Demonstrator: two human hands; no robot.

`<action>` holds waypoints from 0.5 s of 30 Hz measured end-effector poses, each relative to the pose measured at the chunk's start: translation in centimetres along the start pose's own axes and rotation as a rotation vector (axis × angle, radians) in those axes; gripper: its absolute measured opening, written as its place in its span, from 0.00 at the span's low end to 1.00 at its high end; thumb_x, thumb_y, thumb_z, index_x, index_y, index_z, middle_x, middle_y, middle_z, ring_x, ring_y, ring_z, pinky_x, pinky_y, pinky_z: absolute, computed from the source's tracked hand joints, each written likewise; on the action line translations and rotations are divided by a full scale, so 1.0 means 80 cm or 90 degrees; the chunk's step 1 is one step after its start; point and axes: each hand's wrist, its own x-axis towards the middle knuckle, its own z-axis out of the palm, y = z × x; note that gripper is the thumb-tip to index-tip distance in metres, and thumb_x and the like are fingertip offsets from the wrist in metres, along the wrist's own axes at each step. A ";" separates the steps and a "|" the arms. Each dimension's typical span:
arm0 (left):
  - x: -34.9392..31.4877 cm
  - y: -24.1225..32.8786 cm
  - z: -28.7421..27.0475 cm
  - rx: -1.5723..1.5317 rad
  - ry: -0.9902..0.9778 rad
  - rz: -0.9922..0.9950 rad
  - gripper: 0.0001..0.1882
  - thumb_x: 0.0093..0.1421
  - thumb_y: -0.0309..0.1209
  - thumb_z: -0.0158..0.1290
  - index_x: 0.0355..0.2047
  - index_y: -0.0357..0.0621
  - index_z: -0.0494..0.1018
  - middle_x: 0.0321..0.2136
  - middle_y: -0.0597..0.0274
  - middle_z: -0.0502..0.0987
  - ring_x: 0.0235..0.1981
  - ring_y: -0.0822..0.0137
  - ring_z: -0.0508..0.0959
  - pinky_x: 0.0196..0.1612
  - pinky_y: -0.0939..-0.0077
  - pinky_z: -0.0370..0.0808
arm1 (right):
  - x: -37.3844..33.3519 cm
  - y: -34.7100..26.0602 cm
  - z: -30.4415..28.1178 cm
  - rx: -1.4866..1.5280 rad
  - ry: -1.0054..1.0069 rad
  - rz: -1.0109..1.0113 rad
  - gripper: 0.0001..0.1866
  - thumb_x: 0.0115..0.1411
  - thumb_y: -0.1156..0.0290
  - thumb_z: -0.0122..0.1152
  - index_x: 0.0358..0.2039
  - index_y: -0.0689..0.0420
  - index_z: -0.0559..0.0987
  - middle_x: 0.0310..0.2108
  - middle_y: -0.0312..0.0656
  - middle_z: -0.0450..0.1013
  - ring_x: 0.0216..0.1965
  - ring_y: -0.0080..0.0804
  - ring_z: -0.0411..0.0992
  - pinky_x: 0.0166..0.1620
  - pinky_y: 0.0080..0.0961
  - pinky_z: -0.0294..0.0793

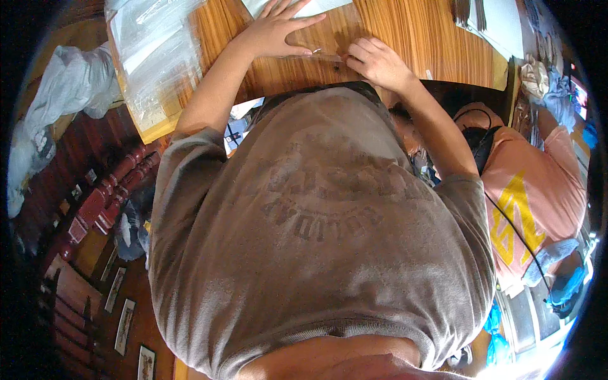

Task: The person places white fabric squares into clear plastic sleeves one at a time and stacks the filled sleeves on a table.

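Observation:
My left hand (273,33) lies over the wooden tabletop (405,25) with its fingers spread, partly on a white sheet (316,7). To its right, my right hand (378,63) is closed, its fingers curled and pinched close to the table's near edge. A thin strip of clear plastic film (326,57) runs between the two hands, and its end meets the right fingertips. Its full outline is hard to make out against the wood grain. A small white glint shows on the film beside the left thumb.
Clear plastic sleeves (149,57) cover the table's left end. White sheets (500,28) are stacked at the far right. A person in a pink shirt (538,183) is close on my right. At the left are a white plastic bag (76,82) and dark red turned woodwork (104,193).

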 end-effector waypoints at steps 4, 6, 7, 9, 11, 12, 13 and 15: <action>0.010 -0.003 -0.007 -0.039 -0.001 -0.007 0.55 0.50 0.69 0.67 0.75 0.66 0.64 0.79 0.44 0.48 0.79 0.35 0.44 0.78 0.37 0.44 | -0.006 0.007 0.008 0.049 -0.001 -0.005 0.12 0.54 0.68 0.62 0.39 0.54 0.84 0.49 0.37 0.76 0.53 0.35 0.76 0.55 0.31 0.78; 0.010 -0.001 -0.010 -0.043 -0.028 -0.013 0.55 0.51 0.70 0.66 0.75 0.66 0.64 0.80 0.44 0.46 0.80 0.36 0.42 0.78 0.38 0.43 | -0.010 0.008 0.011 0.065 0.015 -0.003 0.12 0.54 0.68 0.63 0.39 0.56 0.85 0.49 0.37 0.76 0.53 0.37 0.77 0.55 0.33 0.79; 0.010 0.000 -0.014 -0.044 -0.042 -0.015 0.55 0.51 0.70 0.66 0.76 0.66 0.63 0.80 0.45 0.45 0.80 0.37 0.41 0.78 0.39 0.42 | -0.012 0.009 0.013 0.070 0.020 -0.002 0.13 0.54 0.68 0.63 0.40 0.56 0.85 0.49 0.37 0.76 0.52 0.37 0.77 0.55 0.33 0.80; 0.013 0.004 -0.020 -0.061 -0.086 -0.040 0.53 0.54 0.70 0.64 0.76 0.67 0.63 0.81 0.45 0.42 0.81 0.38 0.37 0.79 0.40 0.40 | -0.016 0.012 0.012 0.078 0.026 -0.002 0.14 0.53 0.69 0.63 0.41 0.57 0.85 0.49 0.38 0.77 0.52 0.39 0.78 0.55 0.34 0.81; 0.016 0.004 -0.019 -0.076 -0.111 -0.049 0.49 0.59 0.69 0.60 0.76 0.67 0.62 0.81 0.46 0.39 0.81 0.40 0.34 0.79 0.42 0.38 | -0.019 0.013 0.011 0.089 -0.023 0.020 0.13 0.57 0.68 0.65 0.43 0.57 0.84 0.49 0.38 0.79 0.52 0.39 0.79 0.54 0.34 0.81; 0.015 0.000 -0.016 -0.080 -0.113 -0.054 0.46 0.62 0.67 0.57 0.76 0.67 0.62 0.81 0.47 0.37 0.81 0.40 0.32 0.79 0.42 0.37 | -0.017 0.014 0.010 0.097 -0.046 0.025 0.13 0.59 0.68 0.66 0.44 0.57 0.84 0.49 0.38 0.80 0.51 0.38 0.80 0.54 0.34 0.82; 0.015 -0.005 -0.012 -0.084 -0.115 -0.059 0.43 0.66 0.66 0.55 0.77 0.67 0.61 0.82 0.47 0.35 0.81 0.41 0.31 0.79 0.42 0.36 | -0.015 0.012 0.009 0.097 -0.010 0.047 0.13 0.60 0.66 0.68 0.44 0.56 0.84 0.47 0.38 0.81 0.50 0.39 0.80 0.53 0.34 0.82; 0.017 -0.015 0.002 -0.189 -0.078 -0.063 0.35 0.70 0.57 0.54 0.74 0.64 0.66 0.81 0.48 0.42 0.81 0.41 0.36 0.79 0.41 0.38 | -0.006 0.001 0.005 0.098 0.061 0.095 0.15 0.60 0.61 0.71 0.44 0.55 0.85 0.43 0.38 0.82 0.47 0.39 0.81 0.51 0.33 0.83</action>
